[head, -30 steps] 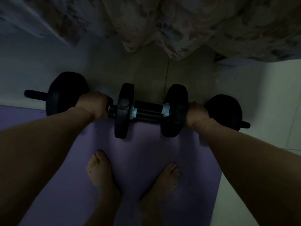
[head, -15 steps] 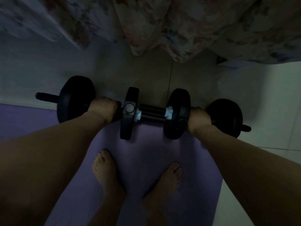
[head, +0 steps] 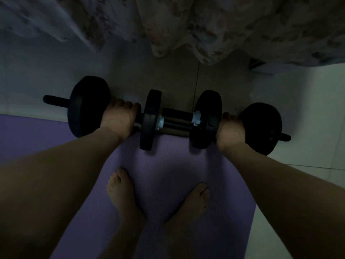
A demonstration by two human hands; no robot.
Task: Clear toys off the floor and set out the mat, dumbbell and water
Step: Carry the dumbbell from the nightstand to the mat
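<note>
A black dumbbell point(head: 176, 121) with several round plates lies crosswise over the far end of the purple mat point(head: 173, 169). My left hand point(head: 119, 119) is wrapped round its bar between the two left plates. My right hand point(head: 230, 128) grips the bar between the two right plates. A short connecting bar with pale collars joins the two inner plates. My bare feet stand on the mat just behind the dumbbell. No water bottle or toys are in view.
A floral bed cover point(head: 214, 25) hangs down along the far side, close behind the dumbbell. Pale tiled floor point(head: 308, 109) lies to the right of the mat and beyond it. A dark block point(head: 258, 65) sits under the bed's edge.
The dumbbell has sunk lower toward the mat's end and both hands have gone down with it. My fingers now show over the bar.
</note>
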